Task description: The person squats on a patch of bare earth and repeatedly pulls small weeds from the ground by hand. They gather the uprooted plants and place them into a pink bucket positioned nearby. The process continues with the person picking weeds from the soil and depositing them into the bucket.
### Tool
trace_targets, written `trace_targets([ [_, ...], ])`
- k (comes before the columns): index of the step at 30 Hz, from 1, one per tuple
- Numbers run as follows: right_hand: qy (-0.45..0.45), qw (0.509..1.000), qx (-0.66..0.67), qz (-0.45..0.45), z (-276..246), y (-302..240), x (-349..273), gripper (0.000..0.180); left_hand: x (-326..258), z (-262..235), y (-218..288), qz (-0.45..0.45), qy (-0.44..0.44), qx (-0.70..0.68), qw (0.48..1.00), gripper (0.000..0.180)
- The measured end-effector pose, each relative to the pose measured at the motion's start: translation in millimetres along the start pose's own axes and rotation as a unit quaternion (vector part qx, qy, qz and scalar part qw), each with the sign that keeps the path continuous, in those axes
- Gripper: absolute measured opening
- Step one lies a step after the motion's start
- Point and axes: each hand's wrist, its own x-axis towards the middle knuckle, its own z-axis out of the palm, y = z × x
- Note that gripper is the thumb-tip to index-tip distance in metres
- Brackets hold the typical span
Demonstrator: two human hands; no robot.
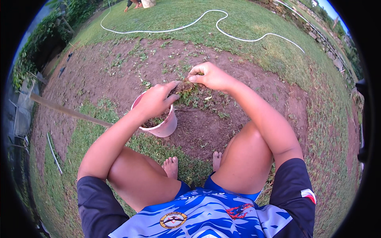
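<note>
A clump of weeds with soil [184, 88] is between my two hands, above the bare earth. My left hand [157, 98] reaches over the bucket's rim, its thumb and forefinger at the clump's left edge. With fingertips pinched together, my right hand [212, 77] grips the clump's upper right side. Just under my left wrist stands a pale pink bucket [166, 126], partly covered by that arm. Pulled weeds and soil [158, 119] lie inside it. Leafy weeds [204, 101] spread over the ground below the hands.
A wooden pole [67, 108] slants in from the left behind my left forearm. A white hose [170, 30] winds across the far grass. Another person's hand [126, 9] shows at the top beside a pale container [149, 3]. A stone wall [331, 53] runs along the far right.
</note>
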Motion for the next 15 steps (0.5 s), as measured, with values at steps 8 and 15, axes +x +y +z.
trace_targets([
  [8,0.036,0.988,0.138,0.051,-9.8,1.6,-0.7,0.022,3.7,-6.2,-25.0,-0.105,-0.040,-0.221,0.969,0.043],
  [15,-0.025,0.977,0.130,0.166,32.1,38.0,23.2,0.024,-14.3,-49.4,-27.2,-0.252,0.199,-0.510,0.798,0.035],
])
